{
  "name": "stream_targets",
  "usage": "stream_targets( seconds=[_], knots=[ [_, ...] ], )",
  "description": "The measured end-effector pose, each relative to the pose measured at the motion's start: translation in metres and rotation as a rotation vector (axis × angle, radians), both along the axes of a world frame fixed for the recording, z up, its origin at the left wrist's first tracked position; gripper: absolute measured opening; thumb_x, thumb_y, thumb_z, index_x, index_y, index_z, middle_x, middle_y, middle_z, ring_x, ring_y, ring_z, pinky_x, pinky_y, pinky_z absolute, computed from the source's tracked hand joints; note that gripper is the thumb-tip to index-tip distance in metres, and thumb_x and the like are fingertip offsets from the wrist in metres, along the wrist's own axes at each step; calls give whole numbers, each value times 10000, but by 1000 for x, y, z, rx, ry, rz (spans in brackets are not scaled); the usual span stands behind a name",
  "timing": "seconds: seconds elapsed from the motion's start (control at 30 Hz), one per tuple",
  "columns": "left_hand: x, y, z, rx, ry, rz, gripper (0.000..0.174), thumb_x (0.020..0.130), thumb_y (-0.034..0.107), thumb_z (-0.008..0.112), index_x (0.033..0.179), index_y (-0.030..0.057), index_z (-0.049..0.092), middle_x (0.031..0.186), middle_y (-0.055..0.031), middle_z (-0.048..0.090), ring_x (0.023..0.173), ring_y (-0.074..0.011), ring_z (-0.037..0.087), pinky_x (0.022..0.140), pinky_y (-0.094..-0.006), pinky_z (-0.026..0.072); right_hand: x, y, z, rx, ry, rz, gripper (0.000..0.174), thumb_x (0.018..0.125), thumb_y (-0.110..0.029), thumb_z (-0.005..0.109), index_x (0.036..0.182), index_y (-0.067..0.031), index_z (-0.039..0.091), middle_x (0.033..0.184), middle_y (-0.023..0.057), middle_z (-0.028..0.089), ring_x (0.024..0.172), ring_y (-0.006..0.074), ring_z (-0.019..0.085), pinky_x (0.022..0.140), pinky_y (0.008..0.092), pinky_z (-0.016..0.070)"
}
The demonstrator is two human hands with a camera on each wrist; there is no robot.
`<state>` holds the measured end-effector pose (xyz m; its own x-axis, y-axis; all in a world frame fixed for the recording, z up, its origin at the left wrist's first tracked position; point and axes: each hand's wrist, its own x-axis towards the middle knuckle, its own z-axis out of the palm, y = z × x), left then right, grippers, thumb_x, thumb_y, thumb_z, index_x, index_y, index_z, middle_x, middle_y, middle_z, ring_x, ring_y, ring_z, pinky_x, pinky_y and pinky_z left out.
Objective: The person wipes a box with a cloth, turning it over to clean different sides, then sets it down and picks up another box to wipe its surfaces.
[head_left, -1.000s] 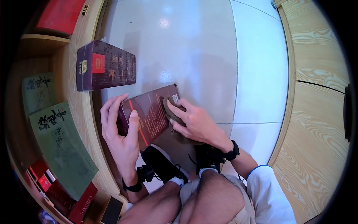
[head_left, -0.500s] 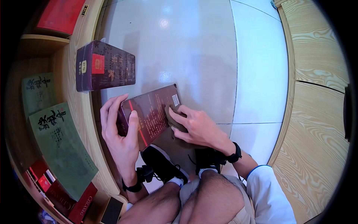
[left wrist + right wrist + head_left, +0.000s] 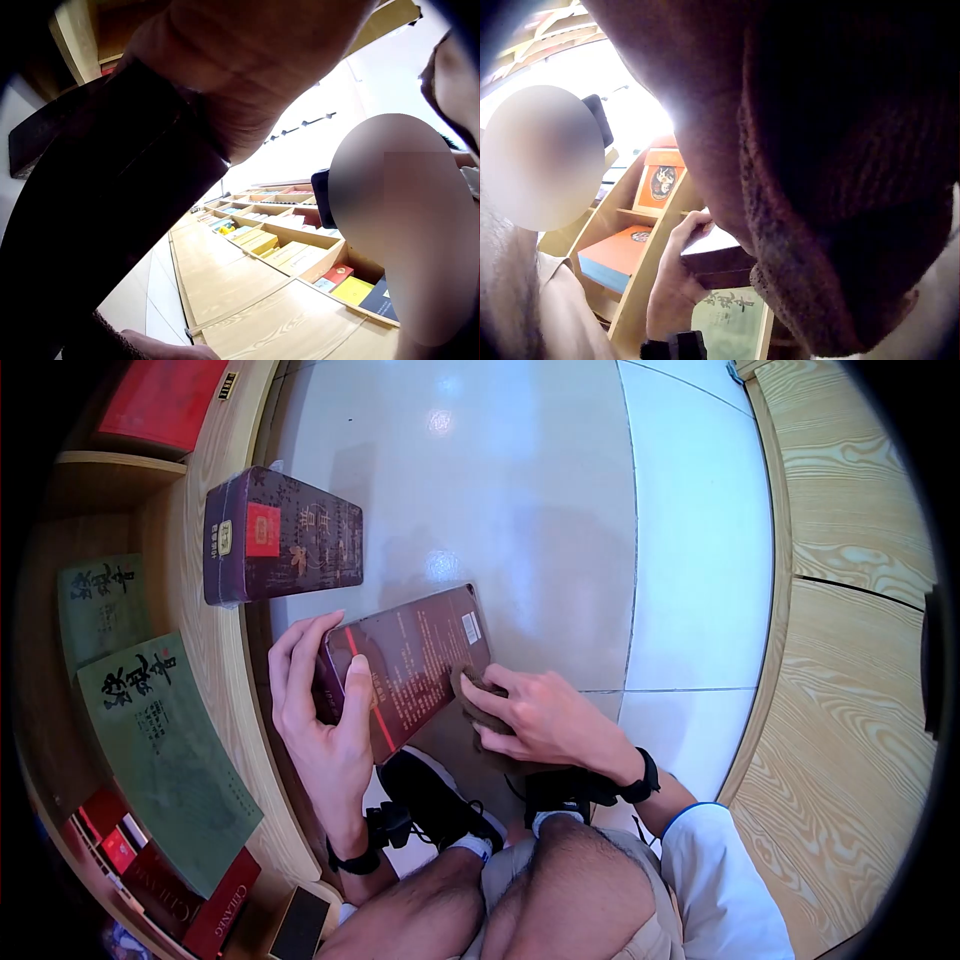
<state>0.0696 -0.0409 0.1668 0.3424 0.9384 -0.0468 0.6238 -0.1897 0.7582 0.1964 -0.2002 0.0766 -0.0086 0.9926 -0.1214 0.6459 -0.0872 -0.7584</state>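
Note:
My left hand (image 3: 325, 710) grips the left end of a dark maroon gift box (image 3: 410, 660), thumb on its top face and fingers round the far side. Rows of small gold print, an orange stripe and a white barcode label mark that face, which tilts toward me. In my right hand (image 3: 550, 715) is a bunched brown cloth (image 3: 485, 705), pinched between fingers and thumb at the box's near right edge. The cloth (image 3: 802, 277) looms dark and large in the right wrist view. From the left wrist, the box (image 3: 112, 180) appears as a dark slab under the palm.
A second dark purple box (image 3: 300, 535) with a red label stands beyond the held one on the tiled floor (image 3: 500, 510). Along the left runs a wooden shelf (image 3: 225, 690) with green boxes (image 3: 170, 740) and red ones. Wooden cabinet doors (image 3: 840, 760) line the right side.
My right hand and the cloth have slid down and right across the box's face to its near edge, uncovering the barcode label. The left hand and the box stay in place.

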Motion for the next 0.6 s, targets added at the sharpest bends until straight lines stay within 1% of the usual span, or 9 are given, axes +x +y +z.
stream_targets(
  seconds=[0.03,0.1,0.3,0.37,0.4,0.47,0.5,0.57,0.6],
  knots=[
    [-8,5,-5,0,0,0,372,932,89,691,1303,56,693,1317,-141,615,1230,-310,608,1092,-442,457,0,-1,0,-2,2,2,548,932,-264,704,1391,-1,562,1037,171,626,881,341,697,745,439,594],
    [-31,17,-20,124,39,-247,374,931,87,690,1303,56,694,1317,-143,614,1230,-311,608,1092,-441,456,0,-2,0,-4,6,4,544,931,-261,704,1389,-2,564,1036,171,625,882,340,698,745,440,593],
    [-33,20,-21,111,32,-246,378,923,89,700,1300,55,698,1317,-139,615,1229,-311,607,1094,-437,454,5,-6,3,-42,14,60,531,923,-258,707,1375,-10,581,1069,170,626,893,338,704,746,443,592],
    [-34,21,-21,106,34,-247,379,922,85,700,1300,56,700,1315,-137,615,1230,-308,607,1093,-435,455,8,-7,5,-83,22,75,595,911,-281,727,1442,-68,561,1054,152,599,888,354,669,758,453,567],
    [-34,21,-21,101,37,-249,380,920,82,700,1299,56,702,1314,-135,615,1230,-305,606,1091,-433,457,10,-8,6,-84,22,75,595,911,-281,727,1442,-68,561,1054,152,599,888,354,669,758,453,567],
    [-34,21,-21,101,35,-250,382,919,80,699,1300,56,702,1313,-134,615,1229,-302,606,1090,-430,458,15,-9,6,-156,66,87,595,922,-271,722,1470,-97,568,1103,171,617,933,374,680,812,454,574],
    [-34,21,-20,102,33,-250,383,919,77,698,1301,55,703,1312,-133,614,1228,-298,606,1089,-428,459,17,-8,5,-156,67,88,595,922,-271,722,1470,-97,568,1103,171,617,933,374,680,812,454,574],
    [-32,20,-18,98,34,-248,383,919,76,698,1301,56,703,1311,-131,614,1228,-296,606,1089,-426,460,21,-7,3,-101,71,-143,521,951,-258,691,1420,-52,601,1152,185,650,959,394,695,830,471,583],
    [-32,20,-18,94,32,-246,382,919,76,697,1301,56,703,1310,-129,614,1228,-294,606,1089,-424,460,24,-4,0,-101,70,-143,521,951,-258,691,1420,-52,601,1152,185,650,959,394,695,830,471,583]
  ],
)
